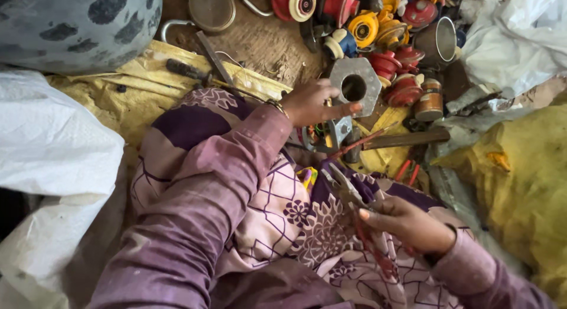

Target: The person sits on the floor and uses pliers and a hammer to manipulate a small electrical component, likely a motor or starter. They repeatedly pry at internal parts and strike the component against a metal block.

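head view: looks down on a person sitting among scrap parts, both arms in dusty purple sleeves over a purple patterned cloth [283,220] on the lap.
left hand: the left hand [310,102] is closed on a grey hexagonal metal block with a round hole [354,86], fingers across its lower edge, holding it up above the ground.
right hand: the right hand [407,223] is wrapped around the red handles of a pair of metal pliers [348,191], whose jaws point up and left, over the lap.
block and pliers: well apart, the block higher in the frame, the pliers nearer the body.
below the block: a small grey metal casting with coloured wires [328,135], just beside the left wrist.
beyond the hands: a heap of red and yellow spool-shaped parts [378,31], a steel cup [440,40], a wooden-handled tool [407,138] lying flat.
sides: white sacks [53,149] on the left, a yellow sack [520,179] on the right.
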